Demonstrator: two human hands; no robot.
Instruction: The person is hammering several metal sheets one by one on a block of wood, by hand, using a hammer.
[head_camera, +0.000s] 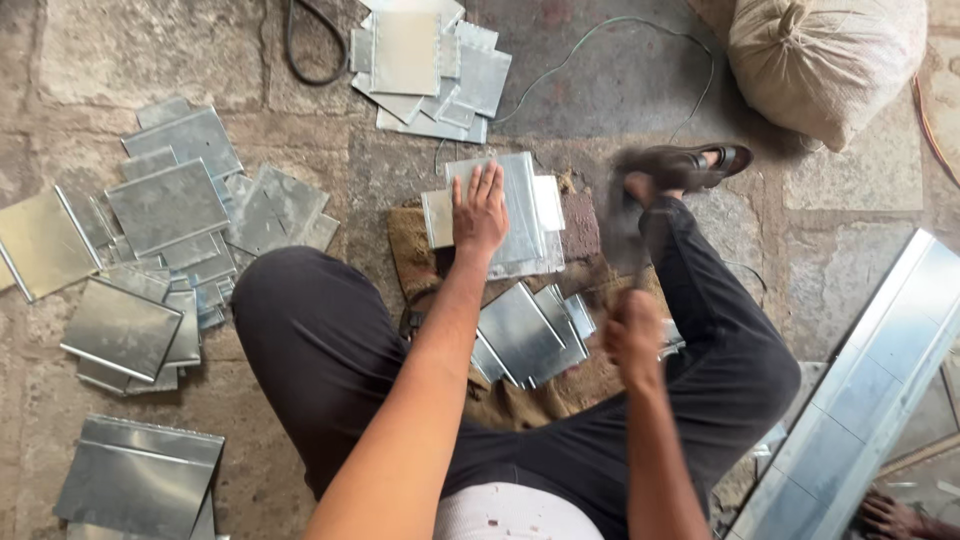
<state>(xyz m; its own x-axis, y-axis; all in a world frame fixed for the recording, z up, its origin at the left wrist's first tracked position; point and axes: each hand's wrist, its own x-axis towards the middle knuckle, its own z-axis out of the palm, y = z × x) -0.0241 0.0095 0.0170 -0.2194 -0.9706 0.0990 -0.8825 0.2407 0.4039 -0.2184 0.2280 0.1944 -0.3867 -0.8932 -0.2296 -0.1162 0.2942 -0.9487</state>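
Two hands shared the work: the right hand (634, 338) was clenched around the handle of a hammer (622, 225), whose head showed only as a dark blur raised above the floor, so its exact shape could not be told. The left hand (480, 212) lay flat, fingers spread and holding nothing, pressing on a metal sheet (520, 205), seemingly to keep it from jumping or sliding under a blow. That sheet sat on top of a few others on a brick (580, 225), which probably served as a firm base, and the brick rested on a brown sack (410, 250) spread over the stone floor (620, 90). Just nearer the body, between the knees, a small stack (525, 335) of similar sheets lay within easy reach. The person sat low with legs folded, the sandalled foot (690, 165) just beside the brick. Well apart to the left lay a scattered pile (165, 240) of sheets, another pile (425, 65) beyond the brick, a stuffed bag (825, 60) at top right, and a long metal channel (880, 380) at the right edge.
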